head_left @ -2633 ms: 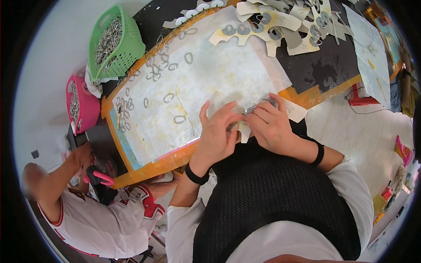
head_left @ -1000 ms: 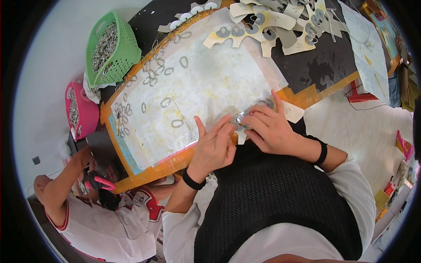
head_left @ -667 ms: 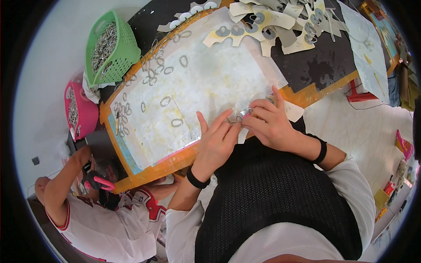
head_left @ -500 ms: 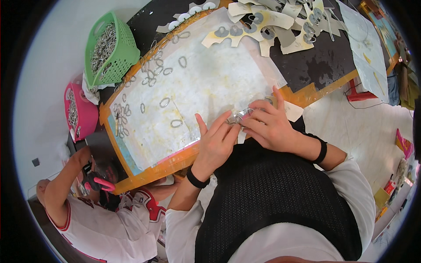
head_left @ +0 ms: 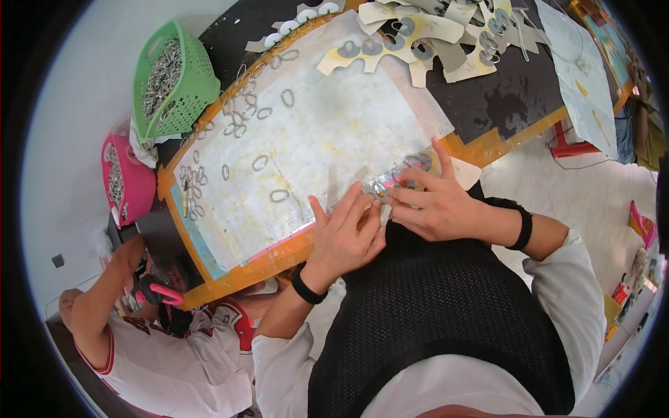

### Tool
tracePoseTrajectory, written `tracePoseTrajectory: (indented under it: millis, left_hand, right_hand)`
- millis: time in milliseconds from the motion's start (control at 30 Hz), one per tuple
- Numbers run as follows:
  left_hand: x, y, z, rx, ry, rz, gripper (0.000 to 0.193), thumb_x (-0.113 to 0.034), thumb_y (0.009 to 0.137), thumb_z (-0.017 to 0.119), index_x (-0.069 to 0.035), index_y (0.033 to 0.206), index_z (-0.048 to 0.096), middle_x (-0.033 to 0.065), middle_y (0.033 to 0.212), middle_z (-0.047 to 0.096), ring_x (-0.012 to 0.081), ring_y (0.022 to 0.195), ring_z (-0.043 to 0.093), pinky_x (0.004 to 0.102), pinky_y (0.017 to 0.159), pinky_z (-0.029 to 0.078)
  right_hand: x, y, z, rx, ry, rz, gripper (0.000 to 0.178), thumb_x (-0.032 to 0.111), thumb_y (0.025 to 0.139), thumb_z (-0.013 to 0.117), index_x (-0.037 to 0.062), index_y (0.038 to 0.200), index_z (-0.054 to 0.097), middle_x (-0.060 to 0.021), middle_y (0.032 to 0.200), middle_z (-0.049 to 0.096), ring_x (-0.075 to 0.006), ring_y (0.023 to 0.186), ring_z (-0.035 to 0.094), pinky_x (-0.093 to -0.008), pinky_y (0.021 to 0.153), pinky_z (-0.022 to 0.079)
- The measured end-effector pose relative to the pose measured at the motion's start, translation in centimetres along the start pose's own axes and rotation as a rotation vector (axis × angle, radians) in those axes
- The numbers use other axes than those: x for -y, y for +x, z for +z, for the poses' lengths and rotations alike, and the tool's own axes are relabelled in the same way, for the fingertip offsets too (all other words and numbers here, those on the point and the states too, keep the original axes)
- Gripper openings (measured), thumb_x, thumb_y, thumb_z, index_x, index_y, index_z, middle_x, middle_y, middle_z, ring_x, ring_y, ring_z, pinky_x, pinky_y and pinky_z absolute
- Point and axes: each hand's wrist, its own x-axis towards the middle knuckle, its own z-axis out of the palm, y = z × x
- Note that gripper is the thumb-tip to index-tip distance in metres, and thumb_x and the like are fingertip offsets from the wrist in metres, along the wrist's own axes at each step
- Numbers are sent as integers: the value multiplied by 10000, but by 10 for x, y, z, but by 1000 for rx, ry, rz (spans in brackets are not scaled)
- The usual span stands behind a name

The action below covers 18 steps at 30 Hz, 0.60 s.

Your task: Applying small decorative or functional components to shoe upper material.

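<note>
At the table's front edge, both my hands work on a cut-out card strip (head_left: 420, 161) with round grey tabs and metal rings along it. A metal oval ring (head_left: 378, 189) shows on it between my fingertips. My left hand (head_left: 346, 235) pinches the strip's left part with thumb and fingertips, its little finger stuck out. From the right, my right hand (head_left: 435, 207) grips the strip by its near side, thumb and index close to the ring, little finger raised. The strip's near edge is partly hidden under my fingers.
Loose oval rings (head_left: 260, 163) lie on the white sheet (head_left: 334, 132). A green basket (head_left: 197, 76) and a pink basket (head_left: 139, 184) hold many rings. Similar card pieces (head_left: 446, 35) pile up at the far right. A co-worker (head_left: 167, 355) sits at lower left.
My left hand has drawn back slightly toward me, its fingers more curled. The right fingers have shifted a little down, baring more of the strip and its rings.
</note>
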Motion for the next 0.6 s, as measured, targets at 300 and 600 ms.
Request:
tracePoseTrajectory:
  millis: [300, 600]
  left_hand:
    - [-9, -3, 3, -123, 11, -115, 320, -235, 734, 700, -168, 1047, 701, 86, 1208, 464, 318, 1235, 415, 723, 1068, 21]
    - [-13, -10, 6, -256, 192, -87, 282, -254, 716, 703, -268, 994, 746, 107, 1205, 443, 348, 1199, 395, 650, 1110, 32]
  right_hand:
    - [4, 21, -6, -188, 188, 214, 220, 145, 779, 675, 122, 994, 632, -17, 907, 564, -229, 980, 559, -574, 1052, 285]
    - [-5, 29, -8, -93, 347, 142, 232, 58, 743, 680, 40, 958, 596, -106, 989, 562, -305, 966, 525, -390, 819, 428]
